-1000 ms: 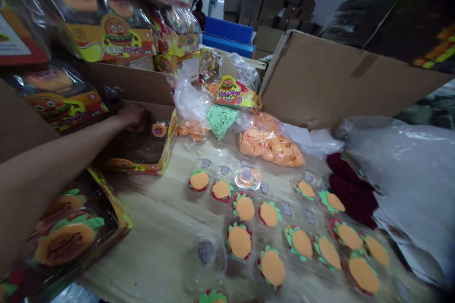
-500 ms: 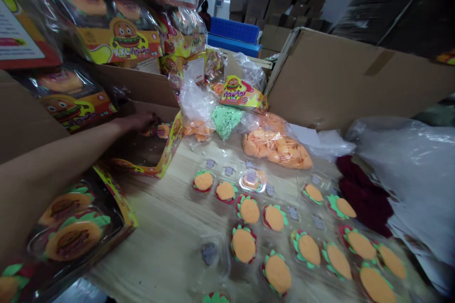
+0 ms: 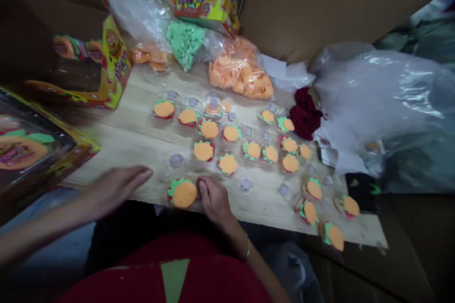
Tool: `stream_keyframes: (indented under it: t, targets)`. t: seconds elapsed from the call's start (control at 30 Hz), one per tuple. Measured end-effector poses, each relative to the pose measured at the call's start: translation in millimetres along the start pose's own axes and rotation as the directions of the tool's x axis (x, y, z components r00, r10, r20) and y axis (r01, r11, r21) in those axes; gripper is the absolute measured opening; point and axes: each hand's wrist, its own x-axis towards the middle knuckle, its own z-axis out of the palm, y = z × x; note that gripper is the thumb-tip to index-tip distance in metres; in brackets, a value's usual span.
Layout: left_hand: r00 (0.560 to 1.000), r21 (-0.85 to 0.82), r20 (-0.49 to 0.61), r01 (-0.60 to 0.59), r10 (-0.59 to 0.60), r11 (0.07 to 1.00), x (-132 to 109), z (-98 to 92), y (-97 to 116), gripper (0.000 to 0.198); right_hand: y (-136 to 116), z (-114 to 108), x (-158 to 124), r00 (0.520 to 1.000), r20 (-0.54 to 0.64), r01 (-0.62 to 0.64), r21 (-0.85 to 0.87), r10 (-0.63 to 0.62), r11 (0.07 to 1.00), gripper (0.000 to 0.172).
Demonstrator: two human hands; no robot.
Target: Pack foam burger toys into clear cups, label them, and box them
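Observation:
My left hand [image 3: 124,183], a little blurred, is over the table's front edge with its fingers extended and nothing seen in it. The fingers of my right hand [image 3: 213,196] are curled at the right side of a burger-shaped candy [image 3: 184,193] in a clear tray; what they hold, if anything, is hidden. More burger candies [image 3: 227,164] stand in clear trays behind and to the right. A tray with a grey piece [image 3: 176,160] lies just behind the near candy.
Open display boxes [image 3: 117,64] holding burger candies are at the left. Bags of orange pieces [image 3: 241,71] and green pieces [image 3: 185,40] lie at the back. A dark red cloth [image 3: 306,113] and plastic sheeting [image 3: 384,90] are at the right.
The view has tilted down to the table. My left hand has come out of the display box to the table's front edge. My right hand has come into view beside the near candy.

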Motion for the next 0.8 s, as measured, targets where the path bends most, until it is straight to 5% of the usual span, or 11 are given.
stream_keyframes:
  t: [0.03,0.1,0.23,0.43,0.57,0.7,0.8]
  targets:
    - [0.996,-0.06,0.089,0.004,0.001,0.998,-16,26.3,-14,0.048,-1,1,1,1.0,0.024,-0.017,0.039,0.016,0.999,0.035]
    - [0.997,-0.241,0.067,0.058,-0.043,0.969,-37,68.6,-31,0.062,-4,4,0,0.998,0.051,-0.051,0.152,0.043,0.987,0.031]
    - [0.991,-0.434,-0.089,0.051,-0.099,0.899,-55,109.6,-29,0.051,-11,12,-11,0.98,0.111,-0.198,0.493,0.164,0.847,0.027]
    - [0.968,-0.725,-0.118,0.067,-0.219,0.686,-76,118.8,2,0.043,-28,8,-42,0.957,0.239,-0.29,0.75,0.164,0.595,0.048]
    - [0.98,-0.742,-0.029,0.111,-0.197,0.661,-89,120.5,11,0.058,-35,3,-54,0.963,0.211,-0.27,0.751,0.169,0.602,0.062]
    - [0.986,-0.714,0.013,0.126,-0.167,0.689,-100,121.6,9,0.055,-41,7,-60,0.962,0.078,-0.239,0.706,0.263,0.666,0.07]
    - [0.989,-0.72,-0.009,0.094,-0.145,0.688,-108,119.3,5,0.047,-40,9,-65,0.968,0.102,-0.237,0.679,0.231,0.695,0.064]
